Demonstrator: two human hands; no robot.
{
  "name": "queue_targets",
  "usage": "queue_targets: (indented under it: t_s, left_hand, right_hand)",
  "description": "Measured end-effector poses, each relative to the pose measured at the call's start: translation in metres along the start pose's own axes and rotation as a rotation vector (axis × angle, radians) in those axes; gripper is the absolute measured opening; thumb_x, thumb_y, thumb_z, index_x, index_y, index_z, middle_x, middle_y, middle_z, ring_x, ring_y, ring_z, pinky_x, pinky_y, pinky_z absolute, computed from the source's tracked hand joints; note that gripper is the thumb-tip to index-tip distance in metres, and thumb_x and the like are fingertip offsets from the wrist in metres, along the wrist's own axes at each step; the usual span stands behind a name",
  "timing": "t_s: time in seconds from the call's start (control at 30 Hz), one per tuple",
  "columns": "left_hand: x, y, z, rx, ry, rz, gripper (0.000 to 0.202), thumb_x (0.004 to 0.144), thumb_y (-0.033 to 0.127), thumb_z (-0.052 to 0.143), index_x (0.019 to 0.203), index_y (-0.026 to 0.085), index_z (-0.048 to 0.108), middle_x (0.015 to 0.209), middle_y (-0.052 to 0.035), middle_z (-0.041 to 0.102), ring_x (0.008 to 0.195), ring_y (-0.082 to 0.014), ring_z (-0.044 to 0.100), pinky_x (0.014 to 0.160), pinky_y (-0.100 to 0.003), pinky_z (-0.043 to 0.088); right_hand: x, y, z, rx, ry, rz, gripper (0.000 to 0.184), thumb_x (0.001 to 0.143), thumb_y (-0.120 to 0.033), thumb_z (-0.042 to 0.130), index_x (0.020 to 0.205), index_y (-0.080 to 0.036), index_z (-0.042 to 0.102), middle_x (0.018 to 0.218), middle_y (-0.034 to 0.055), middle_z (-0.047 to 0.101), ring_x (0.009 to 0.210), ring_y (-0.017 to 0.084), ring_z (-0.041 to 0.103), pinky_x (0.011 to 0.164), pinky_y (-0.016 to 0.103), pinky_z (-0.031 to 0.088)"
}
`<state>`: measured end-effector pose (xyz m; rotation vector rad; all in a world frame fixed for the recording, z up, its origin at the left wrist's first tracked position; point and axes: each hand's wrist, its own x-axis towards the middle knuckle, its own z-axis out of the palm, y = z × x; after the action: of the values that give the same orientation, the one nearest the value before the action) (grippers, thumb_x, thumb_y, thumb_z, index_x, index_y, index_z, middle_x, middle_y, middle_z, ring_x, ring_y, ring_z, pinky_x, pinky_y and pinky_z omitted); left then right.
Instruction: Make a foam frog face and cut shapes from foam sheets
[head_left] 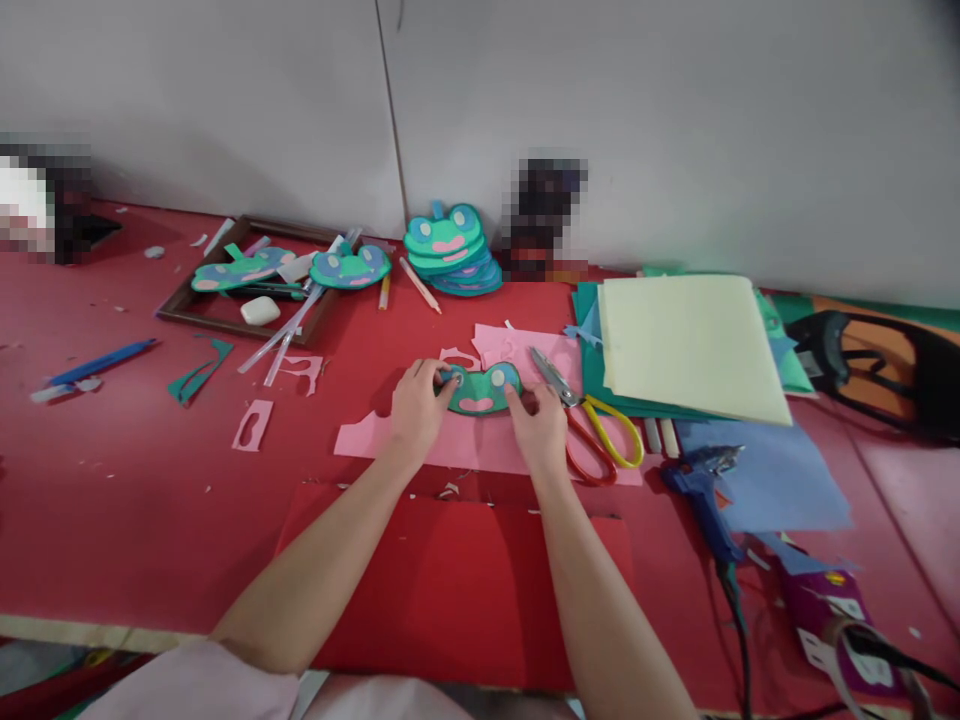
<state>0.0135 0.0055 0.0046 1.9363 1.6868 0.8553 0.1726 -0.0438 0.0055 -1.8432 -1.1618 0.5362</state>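
Note:
Between my hands is a green paper frog face [480,388] with round blue eyes and a pink mouth. My left hand [420,400] pinches its left edge by the eye. At the opposite edge, the fingers of my right hand [538,415] close on the frog face below its other eye. Under it lies a pink paper sheet [472,440] with cut edges. Scissors [596,420] with one red and one yellow handle rest open just right of my right hand. Pink cut-out scraps [495,345] lie behind the frog face.
More frog faces are stacked [450,245] against the wall. A brown frame [180,300] holds glue sticks, an eraser [260,311] and frog pieces. On the right are paper sheets [690,345], a blue glue gun [705,500] with its cord, and a purple box [832,610].

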Motion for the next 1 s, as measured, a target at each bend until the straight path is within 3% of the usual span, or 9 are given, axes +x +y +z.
queue_targets:
  t_s: [0.1, 0.17, 0.23, 0.33, 0.4, 0.47, 0.63, 0.77, 1.0]
  left_hand:
    - [-0.001, 0.006, -0.003, -0.146, 0.154, 0.043, 0.016, 0.082, 0.025, 0.057, 0.097, 0.019, 0.057, 0.096, -0.005, 0.057, 0.087, -0.0158, 0.056, 0.077, -0.03, 0.046]
    - [-0.003, 0.011, -0.004, -0.282, 0.266, 0.093, 0.024, 0.083, 0.03, 0.056, 0.105, 0.02, 0.054, 0.107, -0.0076, 0.055, 0.098, -0.0176, 0.055, 0.085, -0.033, 0.046]
    - [-0.005, 0.015, 0.0, -0.46, 0.291, 0.1, 0.036, 0.081, 0.037, 0.058, 0.112, 0.021, 0.05, 0.114, -0.0093, 0.054, 0.103, -0.019, 0.055, 0.086, -0.034, 0.047]
    - [-0.007, 0.018, 0.008, -0.734, 0.106, 0.021, 0.048, 0.077, 0.046, 0.06, 0.116, 0.02, 0.048, 0.11, -0.0099, 0.059, 0.098, -0.0194, 0.06, 0.081, -0.034, 0.05]
    - [-0.007, 0.019, 0.013, -0.791, -0.097, -0.056, 0.041, 0.075, 0.047, 0.061, 0.105, 0.02, 0.056, 0.1, -0.0082, 0.065, 0.09, -0.0199, 0.063, 0.079, -0.035, 0.051]
    - [-0.007, 0.02, 0.015, -0.752, -0.22, -0.137, 0.031, 0.074, 0.046, 0.062, 0.088, 0.019, 0.063, 0.086, -0.006, 0.069, 0.081, -0.0201, 0.065, 0.076, -0.036, 0.052]
    - [-0.006, 0.021, 0.013, -0.728, -0.218, -0.241, 0.028, 0.073, 0.045, 0.063, 0.078, 0.018, 0.064, 0.072, -0.0043, 0.069, 0.068, -0.0182, 0.064, 0.068, -0.033, 0.051]
    - [-0.006, 0.021, 0.012, -0.748, -0.25, -0.256, 0.029, 0.073, 0.046, 0.062, 0.078, 0.017, 0.064, 0.068, -0.0029, 0.067, 0.061, -0.0161, 0.061, 0.062, -0.03, 0.049]
    - [-0.006, 0.02, 0.014, -0.763, -0.217, -0.261, 0.029, 0.075, 0.045, 0.06, 0.077, 0.016, 0.063, 0.07, -0.0033, 0.066, 0.061, -0.0148, 0.06, 0.061, -0.028, 0.047]
  right_hand:
    - [0.0, -0.001, 0.001, 0.19, 0.012, 0.035, 0.026, 0.077, -0.043, 0.057, 0.077, -0.018, 0.057, 0.066, 0.0002, 0.057, 0.059, 0.013, 0.051, 0.059, 0.026, 0.042]
    - [0.001, -0.002, 0.001, 0.4, 0.04, 0.124, 0.027, 0.077, -0.045, 0.057, 0.078, -0.019, 0.053, 0.051, -0.0066, 0.045, 0.044, 0.009, 0.04, 0.045, 0.022, 0.034]
    - [0.002, -0.003, 0.001, 0.575, 0.073, 0.185, 0.028, 0.077, -0.047, 0.059, 0.079, -0.021, 0.049, 0.045, -0.0103, 0.036, 0.037, 0.007, 0.031, 0.037, 0.021, 0.026]
    - [0.004, -0.003, 0.001, 0.7, 0.09, 0.203, 0.03, 0.074, -0.047, 0.063, 0.077, -0.021, 0.048, 0.044, -0.0111, 0.036, 0.036, 0.006, 0.029, 0.035, 0.02, 0.023]
    - [0.004, -0.003, 0.001, 0.728, 0.083, 0.201, 0.03, 0.072, -0.046, 0.065, 0.075, -0.021, 0.048, 0.044, -0.0112, 0.036, 0.035, 0.005, 0.03, 0.035, 0.02, 0.023]
    - [0.004, -0.004, 0.001, 0.749, 0.079, 0.2, 0.03, 0.073, -0.045, 0.065, 0.073, -0.021, 0.048, 0.044, -0.0111, 0.036, 0.035, 0.005, 0.03, 0.035, 0.02, 0.024]
    - [0.001, -0.011, 0.002, 0.723, -0.001, 0.193, 0.032, 0.08, -0.049, 0.054, 0.067, -0.02, 0.047, 0.043, -0.0087, 0.039, 0.036, 0.006, 0.034, 0.037, 0.02, 0.029]
    - [-0.002, -0.013, 0.007, 0.571, -0.098, 0.123, 0.028, 0.075, -0.044, 0.064, 0.069, -0.018, 0.054, 0.046, -0.0073, 0.044, 0.038, 0.007, 0.037, 0.038, 0.021, 0.029]
    - [-0.004, -0.012, 0.009, 0.466, -0.062, 0.077, 0.029, 0.076, -0.042, 0.062, 0.064, -0.017, 0.055, 0.045, -0.0065, 0.043, 0.04, 0.007, 0.038, 0.04, 0.021, 0.031]
